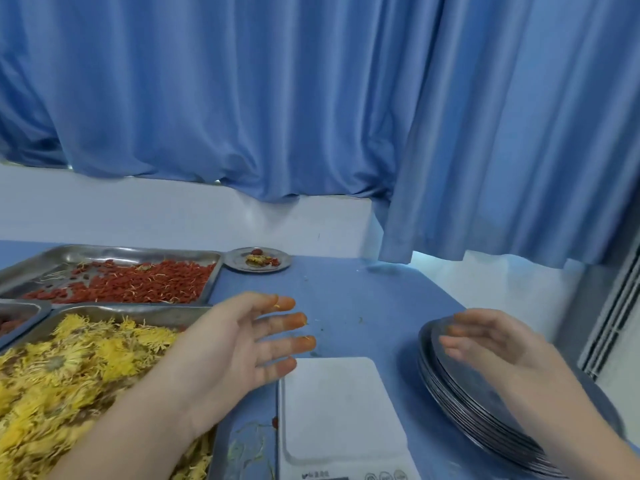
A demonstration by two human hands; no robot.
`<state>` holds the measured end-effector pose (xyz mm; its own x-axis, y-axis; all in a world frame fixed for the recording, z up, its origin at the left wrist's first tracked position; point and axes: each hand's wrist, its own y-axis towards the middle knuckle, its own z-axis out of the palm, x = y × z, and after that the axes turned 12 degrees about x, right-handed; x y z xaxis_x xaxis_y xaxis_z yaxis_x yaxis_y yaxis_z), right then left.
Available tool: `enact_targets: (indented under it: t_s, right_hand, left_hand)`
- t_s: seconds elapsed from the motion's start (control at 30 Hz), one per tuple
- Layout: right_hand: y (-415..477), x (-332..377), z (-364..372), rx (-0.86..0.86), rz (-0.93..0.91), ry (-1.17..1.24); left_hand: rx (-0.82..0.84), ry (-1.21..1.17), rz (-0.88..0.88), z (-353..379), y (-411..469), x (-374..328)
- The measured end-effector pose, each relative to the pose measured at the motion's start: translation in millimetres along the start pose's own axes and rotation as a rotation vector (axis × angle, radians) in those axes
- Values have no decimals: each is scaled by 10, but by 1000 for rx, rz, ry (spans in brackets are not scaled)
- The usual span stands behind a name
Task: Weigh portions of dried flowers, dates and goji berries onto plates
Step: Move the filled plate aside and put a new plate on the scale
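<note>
A steel tray of yellow dried flowers point(69, 368) fills the lower left. Behind it sits a steel tray of red goji berries point(138, 280). A third tray with dark red fruit point(14, 322) shows only at the left edge. A white scale point(339, 410) stands bare at the bottom centre. My left hand point(239, 344) hovers open between the flower tray and the scale, fingers spread, orange covers on the fingertips. My right hand point(491, 344) is open over a stack of steel plates point(460, 403); whether it touches the top plate I cannot tell. A filled plate point(258, 259) with flowers, a date and berries rests at the back.
The blue table point(363, 299) runs back to a white wall ledge, with blue curtains point(311, 98) hanging above and down to the table at the right. A few crumbs lie on the table near the middle. A window frame stands at the far right.
</note>
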<state>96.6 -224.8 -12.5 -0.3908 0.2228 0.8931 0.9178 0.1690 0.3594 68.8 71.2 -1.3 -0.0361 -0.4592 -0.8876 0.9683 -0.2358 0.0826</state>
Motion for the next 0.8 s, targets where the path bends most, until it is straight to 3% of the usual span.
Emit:
enact_targets:
  t_s: [0.13,0.23,0.5,0.8]
  right_hand:
    - [-119,-272,-215,11,-37,-608]
    - [-158,-339,-292,62,2,-885]
    - [-276,-136,-250,196,123,-1039]
    - [-290,-52,-108,164,199,-1159]
  left_hand:
    - [56,40,-22,65,18,99]
    - [77,75,-36,108,18,159]
    - [45,131,-33,116,-31,165]
    - [-7,180,-52,79,-86,169]
